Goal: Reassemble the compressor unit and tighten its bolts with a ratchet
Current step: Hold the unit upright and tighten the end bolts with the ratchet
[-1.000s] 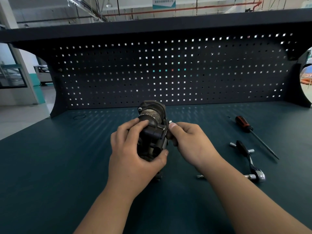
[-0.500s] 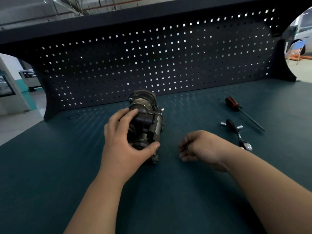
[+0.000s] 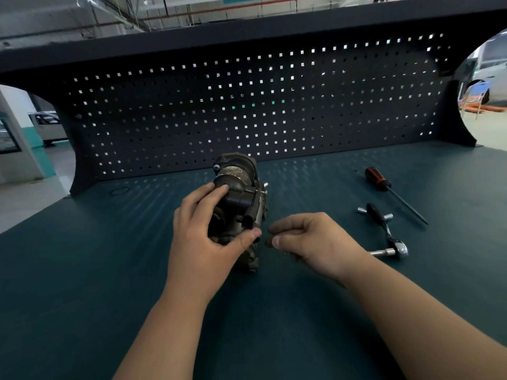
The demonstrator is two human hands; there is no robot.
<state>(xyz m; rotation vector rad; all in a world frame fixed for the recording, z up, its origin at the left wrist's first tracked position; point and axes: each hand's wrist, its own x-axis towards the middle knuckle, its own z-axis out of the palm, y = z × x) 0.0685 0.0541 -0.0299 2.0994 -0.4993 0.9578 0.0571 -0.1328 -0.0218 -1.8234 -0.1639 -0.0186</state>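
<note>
The dark compressor unit (image 3: pixel 239 185) stands on the green bench mat, in the middle of the view. My left hand (image 3: pixel 203 242) grips its near left side, fingers over the top and thumb against the lower front. My right hand (image 3: pixel 315 239) hovers just right of the unit, its curled fingers and thumb pinching a small bolt (image 3: pixel 268 243) that is mostly hidden. The ratchet (image 3: pixel 395 244), black-handled with a socket extension on its head, lies on the mat to the right of my right hand.
An orange-and-black screwdriver (image 3: pixel 389 192) lies beyond the ratchet at the right. A short metal bar (image 3: pixel 362 210) lies under the ratchet handle. A thin black ring (image 3: pixel 119 191) rests far left near the pegboard (image 3: pixel 247 111), which walls off the back.
My right hand left the unit, dropped to the mat beside it, and has come back up towards the unit with fingers pinched. My left hand kept its grip.
</note>
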